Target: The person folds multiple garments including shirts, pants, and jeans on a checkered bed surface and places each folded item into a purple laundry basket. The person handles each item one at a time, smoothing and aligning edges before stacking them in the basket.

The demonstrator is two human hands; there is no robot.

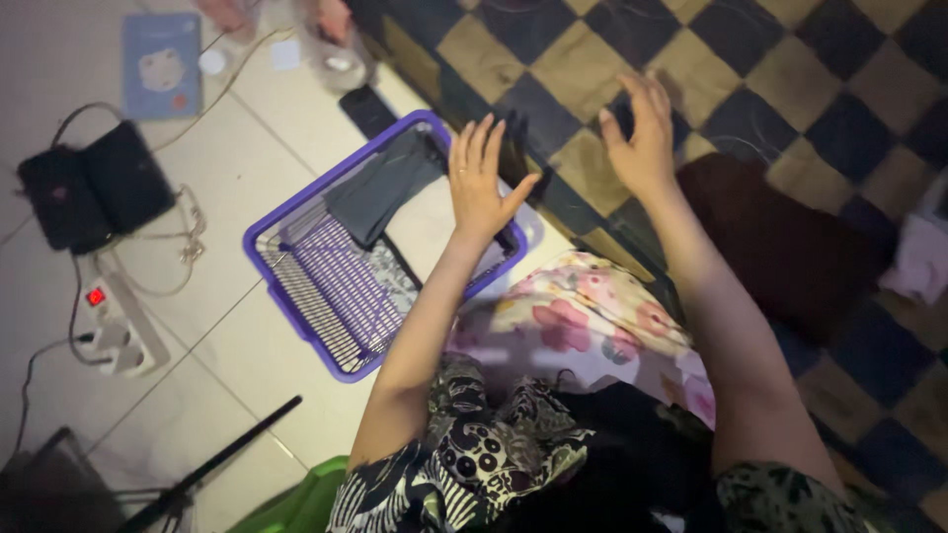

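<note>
Wearer: short black/white patterned sleeves, arms bare below; floral pink/cream fabric over lap. No rings/watch visible on left hand (481,188) or right hand (640,138).

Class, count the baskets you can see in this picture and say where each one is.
2: a purple basket on the tiles beside the left hand, and a green basket, partly cut off, at the bottom edge.

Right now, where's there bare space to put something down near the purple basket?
Bare tile lies between the purple basket, the power strip and the black rod. The checkered mat beyond the right hand is open too. The top-left floor is crowded with the black bag and cables.
</note>
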